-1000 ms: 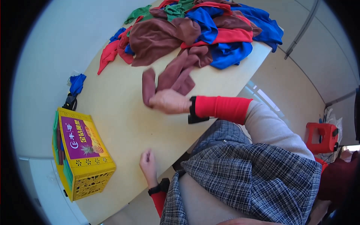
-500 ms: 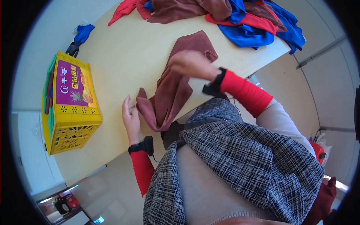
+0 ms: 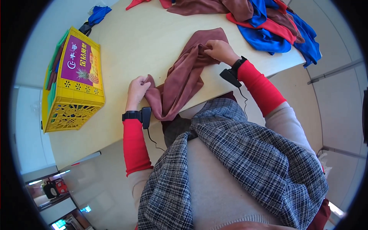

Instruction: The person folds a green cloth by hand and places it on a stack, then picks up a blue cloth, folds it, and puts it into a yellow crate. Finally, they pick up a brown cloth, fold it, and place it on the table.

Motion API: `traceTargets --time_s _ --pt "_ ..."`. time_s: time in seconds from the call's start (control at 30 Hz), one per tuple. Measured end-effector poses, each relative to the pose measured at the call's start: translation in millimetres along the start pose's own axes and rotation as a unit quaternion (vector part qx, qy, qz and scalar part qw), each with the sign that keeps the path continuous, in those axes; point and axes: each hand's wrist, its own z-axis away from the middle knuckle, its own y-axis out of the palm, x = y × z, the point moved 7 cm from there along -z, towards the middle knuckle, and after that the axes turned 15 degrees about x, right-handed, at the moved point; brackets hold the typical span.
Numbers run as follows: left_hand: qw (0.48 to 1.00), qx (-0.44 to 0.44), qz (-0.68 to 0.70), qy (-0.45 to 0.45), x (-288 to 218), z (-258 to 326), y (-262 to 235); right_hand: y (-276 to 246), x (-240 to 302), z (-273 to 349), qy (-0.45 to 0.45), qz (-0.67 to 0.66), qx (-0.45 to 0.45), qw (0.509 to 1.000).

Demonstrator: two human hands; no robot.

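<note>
A crumpled maroon cloth (image 3: 183,74) lies across the pale table, its near end hanging at the table's front edge. My left hand (image 3: 137,89) pinches a pointed corner at the cloth's left end. Toward its far right part, my right hand (image 3: 223,52) has its fingers closed on a fold and lifts it a little. Both wrists carry black straps with small boxes, above red sleeves.
A yellow plastic crate (image 3: 74,113) with folded green and brown cloths stands at the table's left. Blue, red and brown cloths (image 3: 264,38) are heaped at the far right, some over the edge. A small blue cloth (image 3: 99,14) lies near the far left wall.
My left hand, open beside the cloth before, has closed on its left corner. My right hand has moved right and taken hold of a fold, which is now raised.
</note>
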Motion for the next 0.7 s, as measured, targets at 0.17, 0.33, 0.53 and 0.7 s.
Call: traceTargets --time_s 0.17,0.33,0.53,0.7 --pt "0.940 -0.194 0.243 0.144 -21.5 59.3 -44.9 -26.5 -13.0 2.0 -0.166 0.064 -0.210 0.962" --pt "0.866 -0.318 0.345 0.172 1.6 115.0 -103.6 -76.6 -14.4 17.6 -0.192 0.002 -0.253 0.948" --pt "0.807 -0.391 0.393 0.206 19.3 141.4 -131.7 -108.4 -5.9 49.6 -0.227 0.008 -0.287 0.931" --pt "0.819 -0.412 0.367 0.157 44.2 156.2 -139.9 -124.1 -14.8 70.1 -0.208 0.019 -0.259 0.943"
